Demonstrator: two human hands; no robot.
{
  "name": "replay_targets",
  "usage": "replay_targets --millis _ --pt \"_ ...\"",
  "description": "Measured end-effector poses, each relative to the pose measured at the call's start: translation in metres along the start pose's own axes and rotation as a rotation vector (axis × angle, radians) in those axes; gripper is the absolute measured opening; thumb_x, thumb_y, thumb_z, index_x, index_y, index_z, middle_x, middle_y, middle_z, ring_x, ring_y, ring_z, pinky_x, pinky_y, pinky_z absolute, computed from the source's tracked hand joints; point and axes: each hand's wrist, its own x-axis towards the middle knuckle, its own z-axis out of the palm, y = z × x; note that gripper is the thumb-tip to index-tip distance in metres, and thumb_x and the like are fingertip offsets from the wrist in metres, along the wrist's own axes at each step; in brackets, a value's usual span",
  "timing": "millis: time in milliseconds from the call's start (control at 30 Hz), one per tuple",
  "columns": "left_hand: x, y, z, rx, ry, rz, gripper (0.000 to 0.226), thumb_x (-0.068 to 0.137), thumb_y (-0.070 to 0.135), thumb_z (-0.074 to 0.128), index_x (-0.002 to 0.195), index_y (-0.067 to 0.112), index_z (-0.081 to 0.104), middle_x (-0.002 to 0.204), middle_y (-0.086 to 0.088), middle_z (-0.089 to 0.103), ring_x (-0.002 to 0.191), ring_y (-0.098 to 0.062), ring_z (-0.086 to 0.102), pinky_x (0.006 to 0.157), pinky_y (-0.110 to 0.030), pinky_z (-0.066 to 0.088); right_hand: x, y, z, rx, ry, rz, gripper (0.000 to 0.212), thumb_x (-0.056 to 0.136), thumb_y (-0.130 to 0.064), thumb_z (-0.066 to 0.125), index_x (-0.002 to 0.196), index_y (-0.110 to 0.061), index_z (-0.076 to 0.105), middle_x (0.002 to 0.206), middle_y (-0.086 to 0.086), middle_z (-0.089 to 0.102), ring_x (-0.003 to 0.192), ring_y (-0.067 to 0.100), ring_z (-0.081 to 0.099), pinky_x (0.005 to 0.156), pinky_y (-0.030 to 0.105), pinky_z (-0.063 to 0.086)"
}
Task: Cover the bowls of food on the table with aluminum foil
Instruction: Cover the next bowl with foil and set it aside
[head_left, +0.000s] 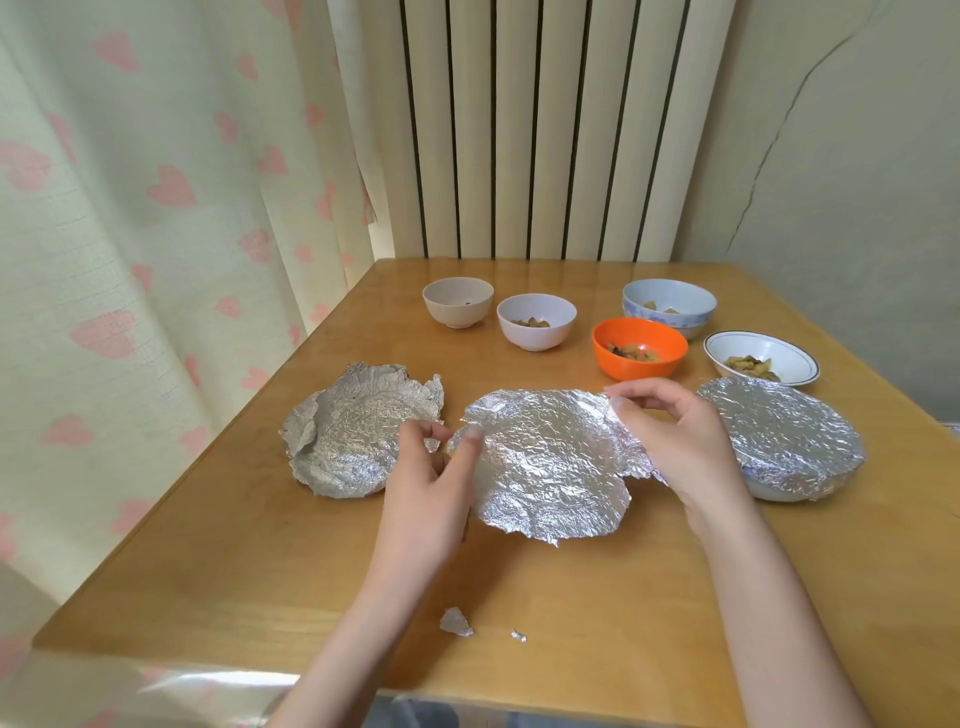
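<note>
- Your left hand pinches the left edge of the crinkled foil sheet, thumb and fingers closed on the rim
- Your right hand pinches the sheet's upper right edge, fingers curled on the foil near the orange bowl
- The foil sheet hangs between both hands at the middle of the wooden table, roughly round, its wider span running left to right, its near edge drooping toward you
- To its left a second foil piece lies on the table, moulded like a shallow dish with its rim turned up
- To the right sits a foil-covered bowl, the foil wrapped down over its rim, just beside your right hand
- Further back stand four open bowls with food: a beige bowl, a white bowl, the orange bowl, and a blue patterned bowl behind it
- A shallow rimmed white dish with food sits at the far right
- Two small foil scraps lie near the table's front edge
- A heart-print curtain hangs on the left, and a radiator stands behind the table
</note>
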Motion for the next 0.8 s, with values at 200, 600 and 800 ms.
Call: replay_targets --millis 200,600,800 --pt "0.0 0.007 -0.016 0.176 0.119 0.112 0.022 0.098 0.045 0.044 0.095 0.023 0.045 0.054 0.004 0.046 0.048 -0.014 0.043 0.055 -0.034 0.033 0.003 -0.003 -0.002 -0.221 0.179 -0.172 0.018 0.088 -0.016 0.061 0.08 -0.031 0.068 0.079 -0.011 0.064 0.062 0.003 0.051 0.062 0.017 0.038" --pt "0.034 0.019 -0.021 0.706 -0.645 0.369 0.124 0.055 0.083 0.049 0.156 0.028 0.004 0.148 0.03 -0.007 0.128 0.026 -0.024 0.119 -0.027 -0.011 -0.02 -0.029 0.014 -1.007 -0.555 -0.257 0.084 0.083 -0.072 0.037 0.152 -0.034 0.007 0.157 -0.021 -0.001 0.143 -0.003 -0.007 0.116 0.051 -0.009" --pt "0.025 0.007 -0.02 0.709 -0.61 0.303 0.122 0.055 0.087 0.046 0.155 0.03 0.006 0.16 0.017 0.007 0.139 0.016 -0.013 0.121 -0.03 -0.009 -0.02 -0.028 0.012 -0.964 -0.606 -0.257 0.084 0.083 -0.072 0.036 0.151 -0.035 0.006 0.156 -0.025 -0.001 0.142 -0.006 -0.008 0.117 0.049 -0.008"
